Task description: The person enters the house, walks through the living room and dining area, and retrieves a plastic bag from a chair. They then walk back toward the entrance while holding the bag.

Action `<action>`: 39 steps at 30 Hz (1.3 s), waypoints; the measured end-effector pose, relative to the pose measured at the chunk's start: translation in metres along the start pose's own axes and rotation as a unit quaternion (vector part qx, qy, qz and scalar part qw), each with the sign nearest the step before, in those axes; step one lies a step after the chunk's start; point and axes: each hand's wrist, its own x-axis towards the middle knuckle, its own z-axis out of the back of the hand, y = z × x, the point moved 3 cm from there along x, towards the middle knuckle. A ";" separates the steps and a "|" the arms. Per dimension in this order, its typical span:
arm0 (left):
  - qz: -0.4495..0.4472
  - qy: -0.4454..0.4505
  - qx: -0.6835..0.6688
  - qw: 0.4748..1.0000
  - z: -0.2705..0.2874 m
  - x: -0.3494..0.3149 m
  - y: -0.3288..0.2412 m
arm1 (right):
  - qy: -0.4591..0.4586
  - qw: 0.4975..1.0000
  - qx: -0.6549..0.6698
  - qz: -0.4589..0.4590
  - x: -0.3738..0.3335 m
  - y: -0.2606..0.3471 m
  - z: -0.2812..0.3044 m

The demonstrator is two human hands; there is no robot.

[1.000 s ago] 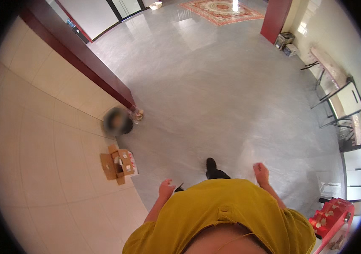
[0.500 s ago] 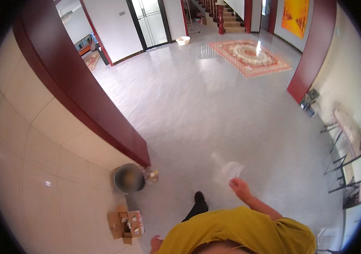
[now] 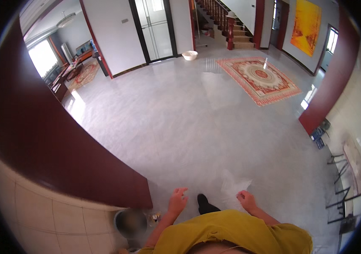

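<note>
My right hand [image 3: 247, 200] is closed in a pinch on a thin, see-through plastic bag [image 3: 233, 183]. The bag hangs out ahead of my fingers, over the grey floor, and its outline is faint. Raised at the left, my left hand [image 3: 178, 200] holds nothing I can see, its fingers parted and slightly curled. Between the two hands, lower down, one black shoe [image 3: 203, 200] shows on the floor.
At my left stand a dark bin [image 3: 130, 223] and a dark red pillar [image 3: 140, 192]. Folding chairs [image 3: 339, 207] line the right wall. Farther off are a patterned rug [image 3: 260, 76], a white basin [image 3: 189, 55], a glass door [image 3: 155, 31] and a staircase [image 3: 239, 36].
My left hand has risen into view from the lower left. My right hand keeps the bag and sits slightly lower. The view has tilted up and moved forward, so the cardboard box has dropped out.
</note>
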 end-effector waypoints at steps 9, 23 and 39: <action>0.077 -0.053 -0.033 0.995 0.095 0.120 0.037 | 0.094 0.975 -0.002 0.199 0.264 0.146 -0.101; 0.153 -0.104 -0.069 0.980 0.248 0.358 0.186 | 0.251 0.962 -0.054 0.097 0.506 0.275 -0.252; 0.225 -0.093 -0.145 0.959 0.466 0.654 0.235 | 0.385 0.910 -0.116 0.106 0.824 0.507 -0.389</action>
